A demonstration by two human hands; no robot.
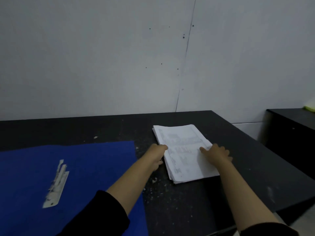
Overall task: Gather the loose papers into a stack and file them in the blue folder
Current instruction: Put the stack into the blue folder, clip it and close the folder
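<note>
A stack of white printed papers lies on the black table, right of centre. My left hand holds the stack's left edge, thumb on top of the sheets. My right hand rests on the stack's right side with its fingers spread flat across the top sheet. The blue folder lies open and flat at the left, its metal fastener clip showing in the middle. The folder's left part runs out of view.
The black table is speckled with small white flecks and ends at the right, a short way beyond the papers. A grey wall stands behind it. A second dark table with something yellow-green on it sits at far right.
</note>
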